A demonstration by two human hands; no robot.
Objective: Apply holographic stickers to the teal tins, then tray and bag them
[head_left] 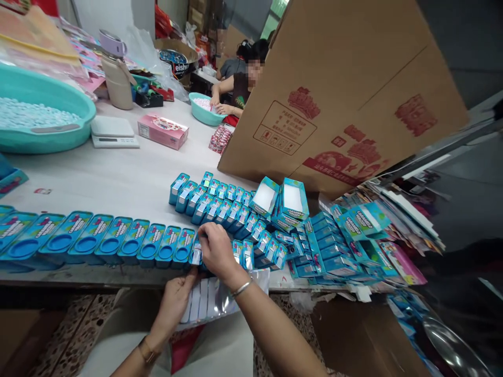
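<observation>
1. The right hand [215,248], wearing a silver bangle, bends over one slim blue tin [196,255] at the near edge of the bench [129,180]; its fingers are curled and bunched, but I cannot tell whether they pinch anything.
2. The left hand [176,296], at 7 o'clock from the right, has its thumb against the tin's near end; its other fingers are mostly hidden.
3. At 6 o'clock, a clear plastic bag [204,306] of pale strips lies over the lap.
4. At 9 o'clock runs a row of tins [131,242] with round recesses; at 12, more stand clustered [214,207].
5. At 1 to 2 o'clock rises a large cardboard carton [346,68].
6. At 11 sits a white scale [113,128].
</observation>
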